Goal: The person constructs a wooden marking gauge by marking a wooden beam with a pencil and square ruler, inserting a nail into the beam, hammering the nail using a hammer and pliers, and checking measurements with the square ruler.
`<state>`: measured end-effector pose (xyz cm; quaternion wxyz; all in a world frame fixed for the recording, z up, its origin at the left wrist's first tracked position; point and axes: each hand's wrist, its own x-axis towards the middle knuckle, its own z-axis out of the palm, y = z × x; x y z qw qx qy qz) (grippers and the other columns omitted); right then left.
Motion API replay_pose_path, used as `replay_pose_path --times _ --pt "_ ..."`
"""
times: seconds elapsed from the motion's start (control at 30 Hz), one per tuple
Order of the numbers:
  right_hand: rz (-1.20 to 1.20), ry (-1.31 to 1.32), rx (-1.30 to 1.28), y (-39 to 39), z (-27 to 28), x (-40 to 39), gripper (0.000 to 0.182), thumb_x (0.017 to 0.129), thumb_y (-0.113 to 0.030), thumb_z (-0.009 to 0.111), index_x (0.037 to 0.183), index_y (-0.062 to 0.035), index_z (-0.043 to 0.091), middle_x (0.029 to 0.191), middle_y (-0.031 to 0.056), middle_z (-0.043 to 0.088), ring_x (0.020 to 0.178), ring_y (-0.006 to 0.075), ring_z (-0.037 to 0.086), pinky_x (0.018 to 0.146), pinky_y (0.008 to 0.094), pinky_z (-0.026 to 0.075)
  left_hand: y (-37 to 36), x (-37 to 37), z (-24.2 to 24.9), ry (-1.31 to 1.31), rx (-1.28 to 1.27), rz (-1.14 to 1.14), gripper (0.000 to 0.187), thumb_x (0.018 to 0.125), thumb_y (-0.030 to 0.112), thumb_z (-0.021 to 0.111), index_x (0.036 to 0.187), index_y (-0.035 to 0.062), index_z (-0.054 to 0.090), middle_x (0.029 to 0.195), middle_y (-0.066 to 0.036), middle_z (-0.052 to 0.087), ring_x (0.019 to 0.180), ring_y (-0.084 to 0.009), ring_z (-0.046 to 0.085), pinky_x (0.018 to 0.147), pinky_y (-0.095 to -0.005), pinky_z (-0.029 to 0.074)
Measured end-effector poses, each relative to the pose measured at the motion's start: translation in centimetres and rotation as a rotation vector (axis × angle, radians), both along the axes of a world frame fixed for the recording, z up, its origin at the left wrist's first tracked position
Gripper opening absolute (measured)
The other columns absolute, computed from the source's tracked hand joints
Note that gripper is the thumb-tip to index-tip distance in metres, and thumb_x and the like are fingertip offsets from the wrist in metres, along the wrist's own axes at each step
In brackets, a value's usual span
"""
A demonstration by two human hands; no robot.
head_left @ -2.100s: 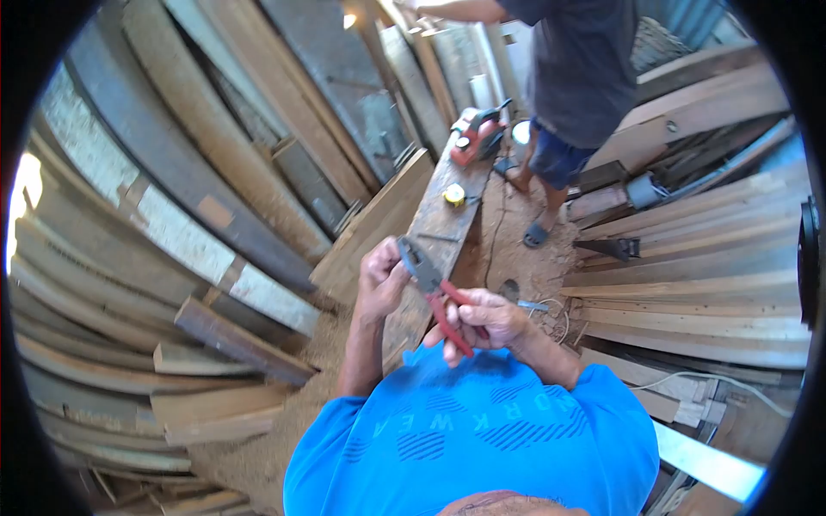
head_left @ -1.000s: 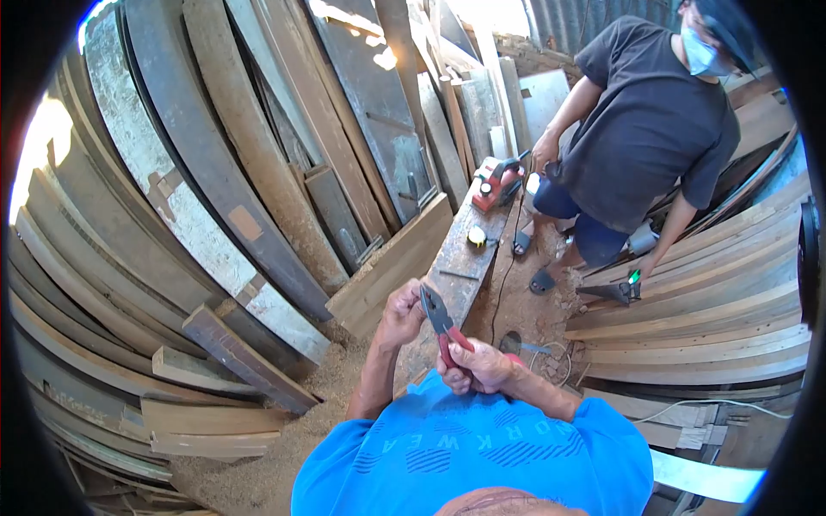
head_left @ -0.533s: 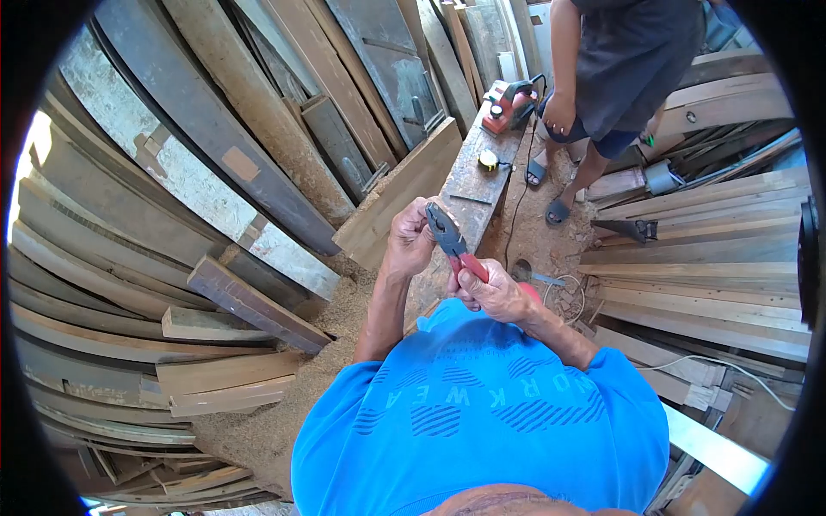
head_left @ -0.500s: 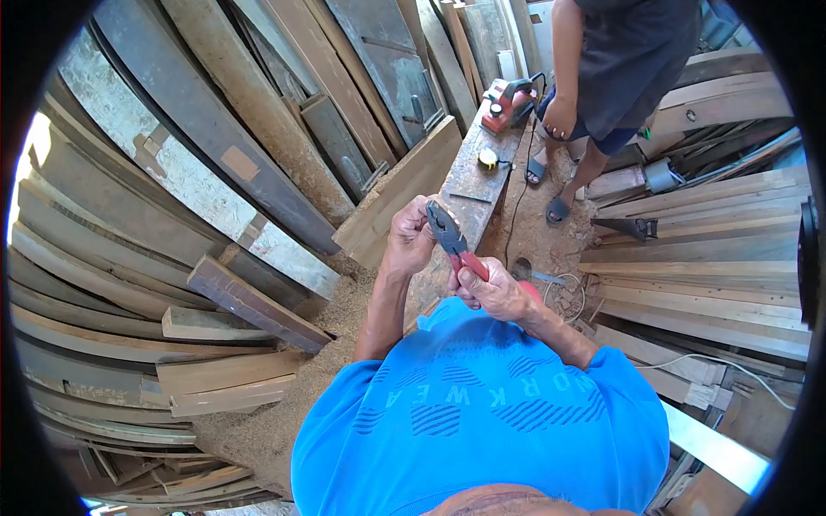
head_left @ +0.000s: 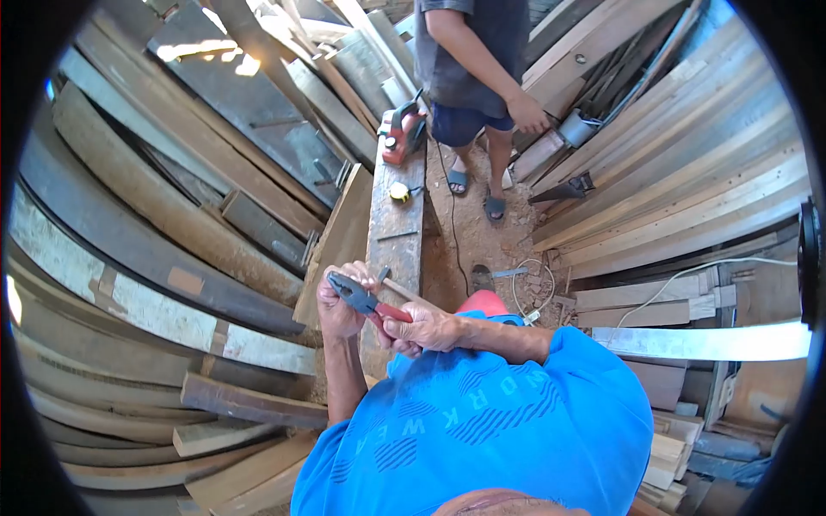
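My right hand (head_left: 428, 328) grips the red handles of a pair of pliers (head_left: 364, 300) held in front of my chest. The dark jaws point left, toward my left hand (head_left: 335, 305). That hand is curled right at the jaws, and its fingers pinch something too small to make out. Below both hands runs a long worn plank (head_left: 396, 232), used as a bench. A hammer (head_left: 389, 280) lies on the plank just beyond my hands.
A red electric planer (head_left: 398, 133) and a yellow tape measure (head_left: 399, 192) sit farther along the plank. Another person (head_left: 475, 60) in a dark shirt and sandals stands at its far end. Stacked boards rise on both sides. Sawdust and a cable (head_left: 447, 215) cover the ground.
My head has turned, so the plank now runs straight up the picture. Both hands sit lower and more to the left, still joined at the pliers. The other person now stands nearer the middle.
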<state>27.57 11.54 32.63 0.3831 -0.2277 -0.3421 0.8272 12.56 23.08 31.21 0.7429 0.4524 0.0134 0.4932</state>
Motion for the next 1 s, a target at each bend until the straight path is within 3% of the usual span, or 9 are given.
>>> replay_pose_path --times 0.1,0.23,0.47,0.6,0.77,0.8,0.87,0.9,1.0 --pt "0.002 0.082 -0.051 -0.3 0.0 0.2 0.048 0.097 -0.056 0.057 0.096 -0.008 0.059 0.067 -0.0059 0.045 0.055 0.0046 0.04 0.048 0.0228 0.035 0.0 0.9 0.5 -0.032 -0.055 -0.089 0.021 0.087 0.014 0.076 0.101 0.0089 0.061 0.095 -0.006 0.064 0.091 -0.0205 0.057 0.073 -0.0327 0.047" --pt "-0.032 0.136 -0.068 -0.8 -0.4 0.8 0.047 0.098 -0.055 0.056 0.097 -0.0081 0.059 0.067 -0.0054 0.044 0.054 0.0052 0.04 0.047 0.0226 0.035 -0.1 2.3 0.3 0.006 0.004 -0.062 0.024 0.093 0.026 0.071 0.098 0.0077 0.057 0.093 -0.008 0.063 0.088 -0.0206 0.059 0.072 -0.035 0.05" --pt "-0.069 0.136 -0.084 -1.6 0.1 1.5 0.043 0.099 -0.055 0.054 0.097 -0.0122 0.056 0.069 -0.0058 0.042 0.055 0.005 0.037 0.05 0.0224 0.034 -0.5 4.1 0.2 -0.006 -0.034 -0.088 0.019 0.098 0.026 0.065 0.098 0.0068 0.061 0.091 -0.01 0.063 0.085 -0.0195 0.058 0.069 -0.0343 0.049" --pt "-0.125 0.11 -0.095 -1.2 0.2 2.1 0.043 0.098 -0.056 0.056 0.097 -0.0124 0.056 0.069 -0.0051 0.043 0.056 0.0057 0.038 0.05 0.0234 0.033 -0.6 3.4 -1.8 0.1 -0.161 -0.026 0.02 0.1 0.026 0.061 0.107 0.0075 0.059 0.096 -0.007 0.066 0.093 -0.0173 0.065 0.078 -0.0364 0.054" --pt "-0.275 -0.006 -0.109 0.2 -2.0 3.6 0.046 0.096 -0.058 0.058 0.093 -0.0117 0.057 0.068 -0.0062 0.043 0.053 0.0055 0.037 0.047 0.0239 0.031 -1.7 3.8 -3.4 0.271 -0.281 0.041 0.043 0.101 0.033 0.059 0.13 0.0027 0.049 0.107 -0.007 0.069 0.093 -0.0152 0.067 0.08 -0.0325 0.055" --pt "-0.301 -0.029 -0.099 0.5 -2.5 3.9 0.044 0.097 -0.055 0.057 0.093 -0.0117 0.058 0.066 -0.0061 0.044 0.051 0.0055 0.038 0.046 0.0239 0.032 -2.8 3.9 -2.1 0.347 -0.288 -0.004 0.053 0.098 0.041 0.063 0.13 0.0019 0.048 0.107 -0.006 0.068 0.094 -0.0145 0.066 0.084 -0.0317 0.053" --pt "-0.357 -0.077 -0.082 0.9 -3.8 4.1 0.041 0.1 -0.051 0.055 0.092 -0.0117 0.059 0.063 -0.0059 0.044 0.049 0.0055 0.039 0.045 0.0239 0.033 -3.5 3.9 -4.8 0.441 -0.287 -0.092 0.06 0.095 0.045 0.067 0.13 0.0016 0.047 0.109 -0.007 0.066 0.099 -0.0158 0.064 0.089 -0.0332 0.051" --pt "-0.399 -0.158 -0.045 0.9 -4.3 4.1 0.038 0.102 -0.047 0.055 0.09 -0.0117 0.06 0.063 -0.006 0.045 0.049 0.0057 0.04 0.044 0.0243 0.032 -5.0 5.1 -2.1 0.534 -0.301 -0.039 0.063 0.091 0.046 0.072 0.128 0.0017 0.048 0.11 -0.008 0.062 0.102 -0.0165 0.061 0.09 -0.0345 0.051" --pt "-0.431 -0.175 -0.049 1.2 -6.3 3.8 0.031 0.103 -0.041 0.055 0.094 -0.0121 0.06 0.067 -0.0059 0.048 0.051 0.0049 0.041 0.044 0.0249 0.031 -6.6 6.5 -3.1 0.654 -0.2 0.108 0.062 0.088 0.045 0.076 0.125 0.0015 0.051 0.111 -0.009 0.06 0.103 -0.0166 0.058 0.091 -0.0354 0.05"
